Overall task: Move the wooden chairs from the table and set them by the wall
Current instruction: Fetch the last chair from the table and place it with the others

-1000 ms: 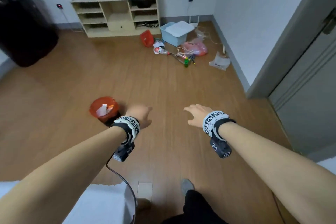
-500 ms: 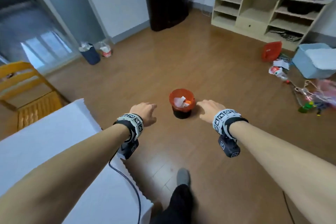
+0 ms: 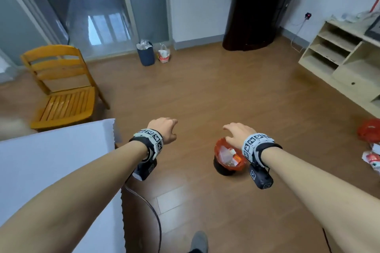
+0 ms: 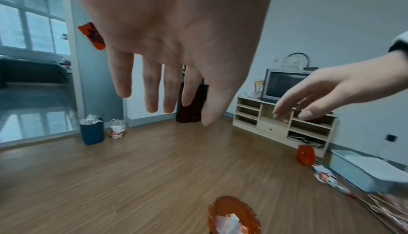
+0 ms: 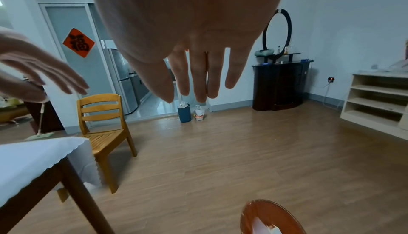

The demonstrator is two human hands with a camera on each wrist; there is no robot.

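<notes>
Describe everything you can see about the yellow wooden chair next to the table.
The wooden chair is yellow-orange, with a varnished look. Its back has three curved horizontal slats between two posts, its seat is made of narrow parallel slats, and its legs are plain and straight. It stands upright on the wood floor at the far side of the table, its seat facing the table and partly hidden by the white tablecloth's edge. Neither hand touches it, and nothing rests on it.

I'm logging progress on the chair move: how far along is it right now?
Done: nothing that these views show; no chair stands moved against a wall. In hand: nothing. The left hand and right hand are both open and empty, held out above the floor. Left: the yellow wooden chair is at the corner of the white-clothed table, untouched. It must be gripped, carried and set by the wall.
</notes>
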